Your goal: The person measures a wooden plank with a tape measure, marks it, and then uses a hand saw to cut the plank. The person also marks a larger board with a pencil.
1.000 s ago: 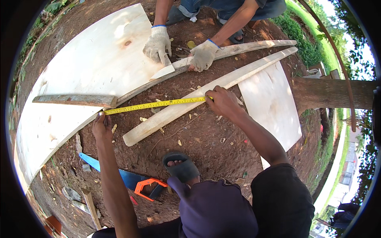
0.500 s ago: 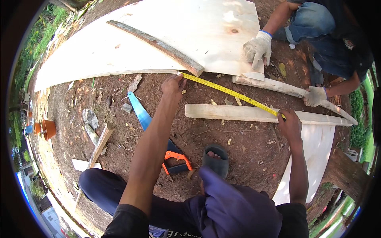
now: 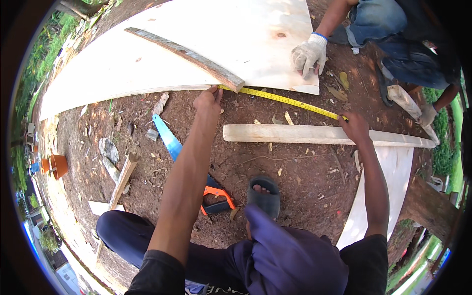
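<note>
A yellow tape measure blade (image 3: pixel 295 102) stretches between my hands, with a slight bow. My left hand (image 3: pixel 209 98) pinches one end against the near edge of a large plywood sheet (image 3: pixel 216 29). My right hand (image 3: pixel 354 128) grips the blade farther right, just above a pale wooden pole (image 3: pixel 285 132) on the ground. The tape passes by the lower end of a bark-edged wooden strip (image 3: pixel 189 58) lying on the plywood. Beneath my left forearm lies a handsaw with a blue blade (image 3: pixel 167 137) and an orange and black handle.
Across from me, a co-worker rests one gloved hand (image 3: pixel 309 55) on the plywood and holds a short pole (image 3: pixel 405 101) with the other. A second board (image 3: pixel 383 187) lies by my right arm. Wood pieces (image 3: pixel 122 181) and a flowerpot (image 3: pixel 59 166) are at left.
My right hand has moved up toward the plywood edge, and the tape slopes less. The co-worker has pulled the short pole away from the plywood to the right.
</note>
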Available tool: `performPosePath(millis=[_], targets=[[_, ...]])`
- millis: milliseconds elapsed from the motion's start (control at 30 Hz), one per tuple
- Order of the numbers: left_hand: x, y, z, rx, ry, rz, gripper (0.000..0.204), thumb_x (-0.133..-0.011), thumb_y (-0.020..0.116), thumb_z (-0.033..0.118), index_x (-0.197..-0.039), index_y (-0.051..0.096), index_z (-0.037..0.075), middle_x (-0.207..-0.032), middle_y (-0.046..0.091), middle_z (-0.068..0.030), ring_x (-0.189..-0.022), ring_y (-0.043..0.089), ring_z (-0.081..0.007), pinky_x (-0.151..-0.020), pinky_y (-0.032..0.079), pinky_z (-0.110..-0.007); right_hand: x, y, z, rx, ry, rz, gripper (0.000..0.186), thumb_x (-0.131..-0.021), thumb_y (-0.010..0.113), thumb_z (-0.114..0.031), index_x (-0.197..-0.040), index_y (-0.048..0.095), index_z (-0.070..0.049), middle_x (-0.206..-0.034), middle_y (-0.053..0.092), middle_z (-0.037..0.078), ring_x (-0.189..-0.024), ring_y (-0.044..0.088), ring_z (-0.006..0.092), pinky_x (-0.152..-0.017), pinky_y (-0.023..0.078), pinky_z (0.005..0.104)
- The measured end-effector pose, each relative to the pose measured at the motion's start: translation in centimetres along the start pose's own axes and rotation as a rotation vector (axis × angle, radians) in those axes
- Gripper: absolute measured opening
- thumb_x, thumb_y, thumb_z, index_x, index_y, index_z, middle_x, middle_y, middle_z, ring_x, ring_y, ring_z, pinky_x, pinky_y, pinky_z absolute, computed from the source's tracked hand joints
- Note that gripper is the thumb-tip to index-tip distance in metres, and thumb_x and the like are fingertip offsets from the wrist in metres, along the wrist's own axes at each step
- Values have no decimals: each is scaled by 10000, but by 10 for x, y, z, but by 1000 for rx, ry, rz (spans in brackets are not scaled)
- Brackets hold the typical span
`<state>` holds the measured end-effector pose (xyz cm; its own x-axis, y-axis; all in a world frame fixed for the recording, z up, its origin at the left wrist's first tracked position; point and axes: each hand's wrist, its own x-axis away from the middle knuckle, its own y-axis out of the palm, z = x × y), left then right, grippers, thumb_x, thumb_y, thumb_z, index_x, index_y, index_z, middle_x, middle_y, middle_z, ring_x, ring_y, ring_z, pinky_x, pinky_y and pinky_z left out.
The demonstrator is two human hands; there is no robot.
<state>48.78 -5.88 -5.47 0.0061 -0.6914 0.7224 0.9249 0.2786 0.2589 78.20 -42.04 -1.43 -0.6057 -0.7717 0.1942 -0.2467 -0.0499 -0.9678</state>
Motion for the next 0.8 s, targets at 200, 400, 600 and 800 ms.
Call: performPosePath(millis=[200, 400, 600, 800], targets=[[-20, -10, -5, 120, -2, -39, 153, -917, 596, -130, -1069, 587, -113, -1099, 628, -180, -951, 669, -273, -869, 652, -354, -30, -2, 15, 16, -10, -53, 306, -933, 637, -344, -1162, 738, -167, -1062, 706, 208, -1024, 666, 396, -888, 527, 496], [-13, -12, -5, 205, -31, -98, 165, -971, 550, -65, -1132, 541, -100, -1124, 607, -174, -997, 664, -285, -917, 633, -358, -40, -22, 16, -10, 43, -65, 299, -922, 665, -292, -1121, 739, -81, -1082, 704, 209, -1029, 661, 389, -904, 510, 470], [-15, -15, -4, 204, -48, -144, 175, -1014, 499, -4, -1154, 508, -109, -1130, 594, -176, -1030, 655, -292, -960, 614, -379, -48, -14, 31, 65, -2, -50, 299, -949, 635, -318, -1133, 737, -107, -1135, 685, 182, -1079, 642, 370, -926, 509, 466], [-25, -17, -6, 235, -86, -141, 190, -1012, 501, -13, -1182, 501, -99, -1178, 575, -184, -1077, 632, -305, -974, 603, -393, -53, -9, 29, 90, 24, -6, 318, -972, 605, -345, -1177, 721, -132, -1148, 675, 161, -1102, 631, 367, -946, 506, 464]])
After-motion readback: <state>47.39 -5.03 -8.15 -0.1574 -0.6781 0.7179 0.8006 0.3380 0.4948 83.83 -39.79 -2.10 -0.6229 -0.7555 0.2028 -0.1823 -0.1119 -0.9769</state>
